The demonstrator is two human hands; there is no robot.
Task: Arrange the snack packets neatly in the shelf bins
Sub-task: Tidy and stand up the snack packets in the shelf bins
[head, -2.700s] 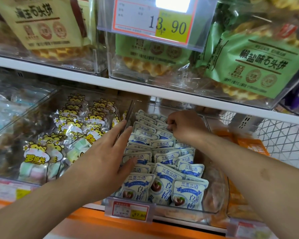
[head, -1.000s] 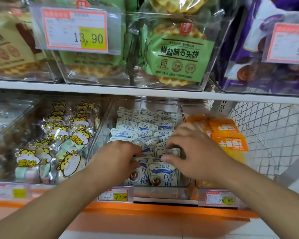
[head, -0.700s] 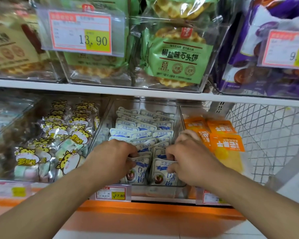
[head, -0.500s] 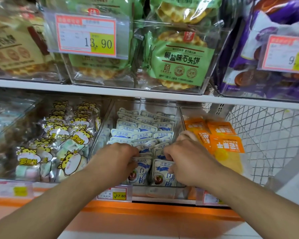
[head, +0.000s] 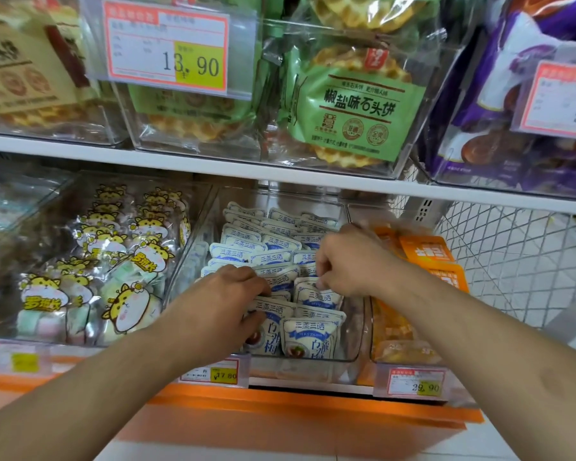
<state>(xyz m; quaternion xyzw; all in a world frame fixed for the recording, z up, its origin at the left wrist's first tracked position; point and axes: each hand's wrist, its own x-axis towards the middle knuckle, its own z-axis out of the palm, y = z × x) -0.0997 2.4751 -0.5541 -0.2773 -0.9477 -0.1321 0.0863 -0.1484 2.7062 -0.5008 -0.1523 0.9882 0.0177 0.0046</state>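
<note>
Several white-and-blue snack packets (head: 308, 337) stand in rows inside a clear plastic bin (head: 354, 331) on the lower shelf. My left hand (head: 220, 304) lies over the front-left packets, thumb and fingers closed on the top of one. My right hand (head: 350, 261) is farther back on the right side of the bin, fingertips pinching the top edge of a packet (head: 316, 294) in the second row. The packets under both hands are partly hidden.
Left of the bin is a clear bin of yellow cartoon-label sweets (head: 113, 271). Orange packets (head: 428, 254) fill the bin on the right, beside a wire mesh side (head: 519, 257). Green waffle bags (head: 356, 111) and price tags (head: 167, 44) hang over the shelf above.
My right hand has moved back from the front row to the second row of packets. My left hand has stayed on the front-left packets. The front-right packet now shows in full.
</note>
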